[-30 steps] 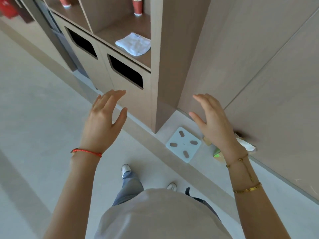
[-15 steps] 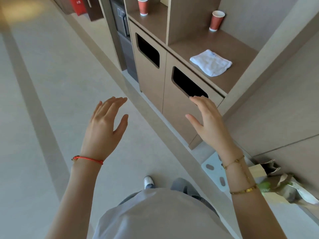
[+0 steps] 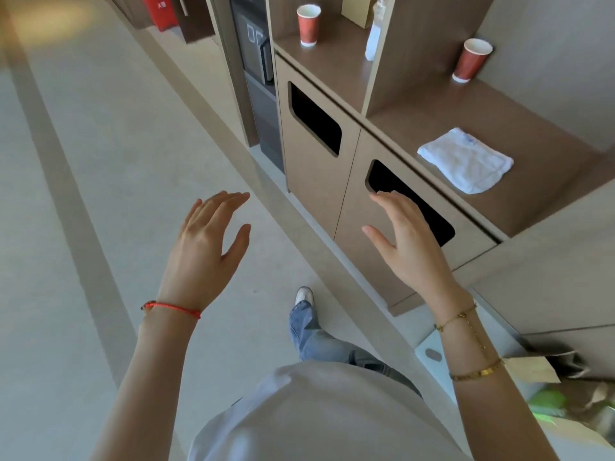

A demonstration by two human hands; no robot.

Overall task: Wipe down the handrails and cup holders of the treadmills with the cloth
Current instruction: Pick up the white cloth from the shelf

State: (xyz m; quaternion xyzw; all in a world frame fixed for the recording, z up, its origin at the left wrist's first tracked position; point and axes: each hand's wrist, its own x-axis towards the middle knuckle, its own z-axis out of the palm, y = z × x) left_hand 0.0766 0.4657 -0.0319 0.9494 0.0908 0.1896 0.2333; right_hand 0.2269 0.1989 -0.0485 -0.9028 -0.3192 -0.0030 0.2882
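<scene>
A folded white cloth (image 3: pixel 466 160) lies flat on the wooden counter (image 3: pixel 539 134) of a built-in cabinet at the right. My right hand (image 3: pixel 407 242) hovers in front of the cabinet's right bin opening, below and left of the cloth, fingers straight and holding nothing. My left hand (image 3: pixel 206 247) is raised over the floor at centre left, fingers straight, also holding nothing. No treadmill is in view.
Two red paper cups (image 3: pixel 308 24) (image 3: pixel 472 59) and a clear bottle (image 3: pixel 374 34) stand on the counter. The cabinet front has two dark bin openings (image 3: pixel 314 118). A white scale (image 3: pixel 432 356) and paper bags (image 3: pixel 559 371) lie on the floor at lower right. Pale floor stretches left.
The view has swung left and closer along the cabinet; the cloth now sits up and right of my right hand. Both hands stay raised with straight fingers.
</scene>
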